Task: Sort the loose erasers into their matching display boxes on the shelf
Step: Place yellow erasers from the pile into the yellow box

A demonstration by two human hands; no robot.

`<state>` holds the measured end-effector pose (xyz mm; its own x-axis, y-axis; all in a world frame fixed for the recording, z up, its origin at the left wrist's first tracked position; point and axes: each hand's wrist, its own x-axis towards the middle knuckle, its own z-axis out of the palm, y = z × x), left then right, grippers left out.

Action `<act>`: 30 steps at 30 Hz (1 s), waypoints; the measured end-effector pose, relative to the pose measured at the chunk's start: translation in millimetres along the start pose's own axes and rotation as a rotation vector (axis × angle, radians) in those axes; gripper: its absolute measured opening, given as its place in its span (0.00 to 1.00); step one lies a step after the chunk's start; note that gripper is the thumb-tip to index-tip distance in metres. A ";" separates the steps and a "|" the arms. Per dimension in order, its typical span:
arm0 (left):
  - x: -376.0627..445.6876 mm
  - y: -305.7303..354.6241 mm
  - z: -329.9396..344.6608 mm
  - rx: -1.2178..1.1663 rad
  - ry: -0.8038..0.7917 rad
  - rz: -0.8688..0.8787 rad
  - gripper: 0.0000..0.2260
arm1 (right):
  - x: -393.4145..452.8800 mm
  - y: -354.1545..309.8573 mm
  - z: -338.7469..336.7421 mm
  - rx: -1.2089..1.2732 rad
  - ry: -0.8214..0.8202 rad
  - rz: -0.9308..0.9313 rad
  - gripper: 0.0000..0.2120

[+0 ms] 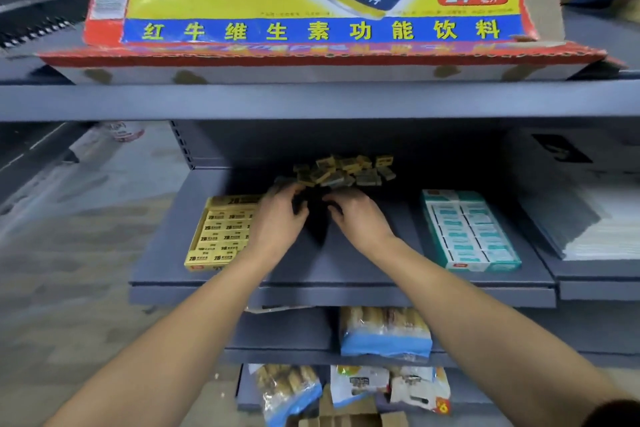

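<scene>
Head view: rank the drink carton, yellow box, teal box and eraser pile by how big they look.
1. Drink carton, by far the largest, though it sits nearer the camera.
2-3. Teal box and yellow box look alike; the left hand hides part of the yellow one, so no ranking.
4. Eraser pile, smallest, and farthest back.

Loose yellow and grey erasers (346,171) lie heaped at the shelf (346,263) back, between a yellow box (221,236) left and a teal box (471,232) right, both filled in rows.
</scene>
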<state>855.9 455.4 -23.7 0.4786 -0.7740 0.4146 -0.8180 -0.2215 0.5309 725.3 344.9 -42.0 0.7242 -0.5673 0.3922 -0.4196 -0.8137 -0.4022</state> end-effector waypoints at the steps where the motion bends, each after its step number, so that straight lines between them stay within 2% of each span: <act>1: 3.3 -4.4 -0.7 -0.003 -0.015 0.012 0.13 | 2.8 -2.2 2.4 -0.020 0.004 0.020 0.12; 10: 20.9 -25.8 -2.4 0.018 -0.121 0.053 0.13 | 19.6 -13.8 23.5 -0.190 0.009 0.119 0.13; 13: 24.3 -32.0 -3.8 0.027 -0.114 0.068 0.13 | 37.6 -9.5 27.1 -0.305 -0.022 0.116 0.18; 17: 25.7 -36.2 -8.2 0.008 -0.106 0.039 0.13 | 67.8 -0.4 28.0 -0.241 -0.145 0.125 0.26; 20: 25.9 -41.0 -8.0 -0.004 -0.103 0.023 0.11 | 72.4 3.2 30.2 -0.210 -0.181 0.156 0.24; 26: 18.6 -39.0 -4.8 -0.017 -0.073 0.011 0.12 | 59.2 11.1 35.2 -0.292 -0.126 0.187 0.21; 30: 15.6 -32.4 1.5 -0.026 -0.104 -0.012 0.14 | 35.8 5.5 26.6 -0.230 -0.045 0.071 0.21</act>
<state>889.3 449.7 -35.5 0.4516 -0.8290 0.3299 -0.8033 -0.2169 0.5546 763.5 323.5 -52.1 0.7099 -0.6219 0.3305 -0.5800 -0.7825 -0.2267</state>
